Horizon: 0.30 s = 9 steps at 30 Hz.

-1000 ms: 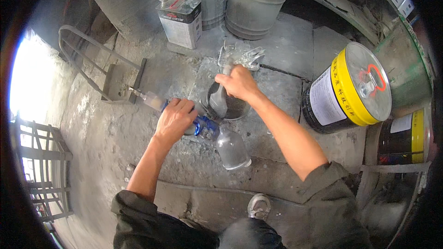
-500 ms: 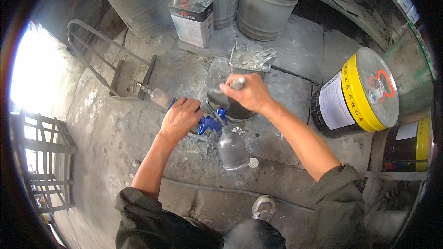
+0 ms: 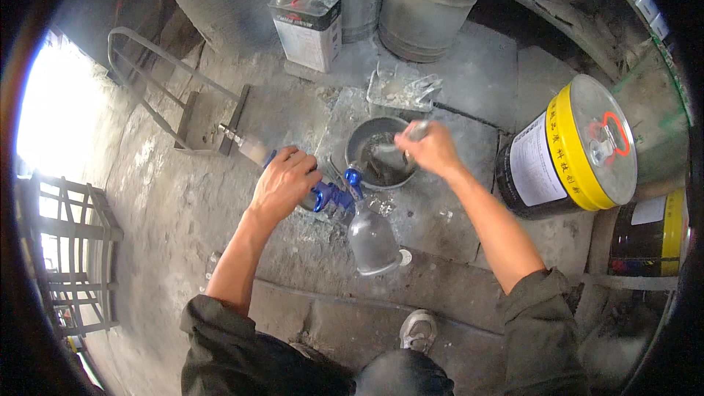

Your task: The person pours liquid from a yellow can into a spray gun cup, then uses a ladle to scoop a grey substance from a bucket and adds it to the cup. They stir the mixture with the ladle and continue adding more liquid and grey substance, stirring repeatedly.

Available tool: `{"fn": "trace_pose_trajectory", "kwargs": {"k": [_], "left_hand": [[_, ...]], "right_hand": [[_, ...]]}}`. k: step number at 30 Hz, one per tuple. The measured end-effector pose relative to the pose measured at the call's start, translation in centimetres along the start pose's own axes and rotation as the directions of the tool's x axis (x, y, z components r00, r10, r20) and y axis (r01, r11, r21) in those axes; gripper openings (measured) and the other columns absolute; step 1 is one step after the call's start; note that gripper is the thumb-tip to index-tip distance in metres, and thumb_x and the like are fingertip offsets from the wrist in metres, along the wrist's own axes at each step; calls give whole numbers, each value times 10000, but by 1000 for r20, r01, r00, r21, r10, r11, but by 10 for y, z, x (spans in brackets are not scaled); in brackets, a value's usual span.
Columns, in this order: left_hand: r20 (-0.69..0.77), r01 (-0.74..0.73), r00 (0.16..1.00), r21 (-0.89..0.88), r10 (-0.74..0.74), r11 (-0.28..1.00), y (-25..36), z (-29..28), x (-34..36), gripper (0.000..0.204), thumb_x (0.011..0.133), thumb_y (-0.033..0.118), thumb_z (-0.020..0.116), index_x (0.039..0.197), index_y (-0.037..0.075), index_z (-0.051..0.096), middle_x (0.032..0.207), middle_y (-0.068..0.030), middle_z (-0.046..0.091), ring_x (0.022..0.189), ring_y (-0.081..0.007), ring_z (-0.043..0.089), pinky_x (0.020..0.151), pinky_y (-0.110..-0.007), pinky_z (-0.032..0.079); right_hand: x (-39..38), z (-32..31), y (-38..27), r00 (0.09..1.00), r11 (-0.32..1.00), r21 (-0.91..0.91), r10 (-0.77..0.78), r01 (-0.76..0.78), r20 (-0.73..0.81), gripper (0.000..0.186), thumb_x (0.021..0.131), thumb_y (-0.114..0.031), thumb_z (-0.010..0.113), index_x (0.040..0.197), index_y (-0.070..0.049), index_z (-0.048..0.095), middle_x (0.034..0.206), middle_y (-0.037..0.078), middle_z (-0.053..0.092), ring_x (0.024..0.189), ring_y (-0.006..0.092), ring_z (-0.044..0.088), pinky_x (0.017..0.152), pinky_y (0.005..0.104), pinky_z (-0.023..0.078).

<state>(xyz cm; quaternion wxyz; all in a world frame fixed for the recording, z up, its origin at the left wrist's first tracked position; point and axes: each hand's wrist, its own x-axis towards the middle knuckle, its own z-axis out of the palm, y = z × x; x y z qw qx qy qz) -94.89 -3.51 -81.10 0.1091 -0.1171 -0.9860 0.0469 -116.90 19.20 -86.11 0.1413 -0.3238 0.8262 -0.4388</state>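
Note:
My left hand (image 3: pixel 288 182) is closed around the handle of a blue spray gun (image 3: pixel 331 196). A translucent grey cup (image 3: pixel 374 243) is attached to the gun and hangs toward me. From the far side of my fist sticks out a clear cylinder with a metal fitting (image 3: pixel 233 134). My right hand (image 3: pixel 431 150) grips a short-handled tool (image 3: pixel 416 130) over a dark round bucket (image 3: pixel 353 148). The tool's pale lower end is blurred inside the bucket, so its kind cannot be told. Grey material coats the bucket's inside.
Behind the bucket lies a crusted tray (image 3: pixel 403 88). A rectangular metal can (image 3: pixel 306 33) and two grey drums (image 3: pixel 433 11) stand farther back. A black-and-yellow pail (image 3: pixel 561 150) is at right, a metal frame (image 3: pixel 209 121) at left. A hose (image 3: pixel 330 297) crosses the floor near my shoe (image 3: pixel 419 331).
My right hand has moved right with the tool, whose lower end now shows in the bucket. More of the bucket's opening is visible. My left hand and the spray gun have barely shifted.

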Motion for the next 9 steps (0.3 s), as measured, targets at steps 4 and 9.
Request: {"fn": "trace_pose_trajectory", "kwargs": {"k": [4,9], "left_hand": [[-3,102,995,-168,-104,981,-4,7,-7,188,681,77,675,855,131,722,916,-33,635,987,-228,613,998,-382,432],[31,237,970,-332,-241,913,-9,18,-16,328,593,36,736,912,114,748,962,-51,655,1022,-280,590,998,-440,409]], "right_hand": [[3,1,-24,979,852,494,96,-174,179,320,864,-299,726,691,-35,674,565,49,630,450,119,580,438,297,449],[18,-2,28,981,935,308,194,-178,-21,267,886,-297,723,819,-38,719,593,67,659,481,159,610,430,308,476]]}}
